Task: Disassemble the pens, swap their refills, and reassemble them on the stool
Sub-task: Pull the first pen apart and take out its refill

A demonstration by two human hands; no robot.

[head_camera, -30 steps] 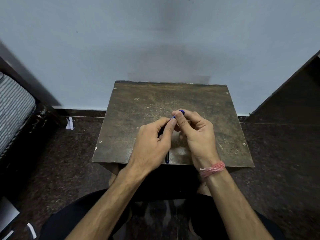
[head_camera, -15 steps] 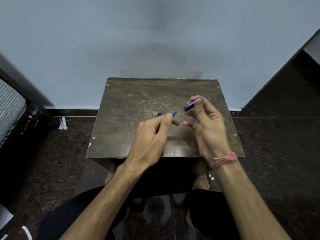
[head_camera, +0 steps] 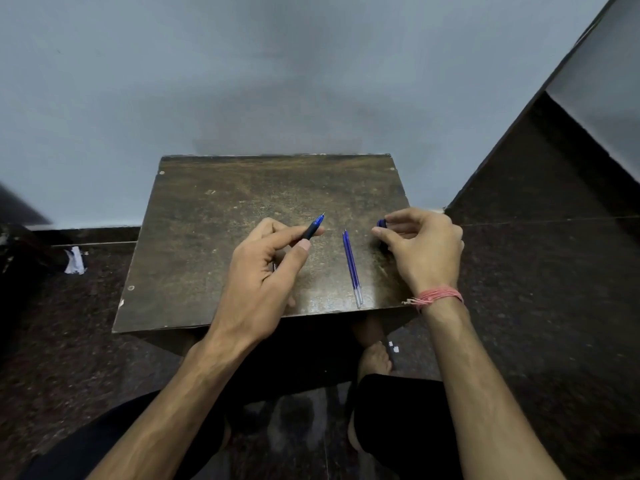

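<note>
A dark wooden stool (head_camera: 214, 237) stands in front of me against the wall. My left hand (head_camera: 263, 271) grips a blue pen (head_camera: 313, 228) with a black grip, its tip pointing up and away from me. My right hand (head_camera: 422, 251) pinches a small blue pen cap (head_camera: 382, 223) at the stool's right edge. Between the two hands a blue refill (head_camera: 352, 268) lies lengthwise on the stool top, its clear end near the front edge. The pen's rear part is hidden inside my left hand.
A grey wall rises directly behind the stool. A dark panel (head_camera: 554, 188) stands at the right. A scrap of white paper (head_camera: 74, 260) lies on the dark speckled floor at the left. My knees and a bare foot (head_camera: 374, 358) are under the stool's front.
The hands have parted: my right hand pulled the cap off and moved right to the stool's edge. The refill on the stool, earlier hidden by the hands, now shows.
</note>
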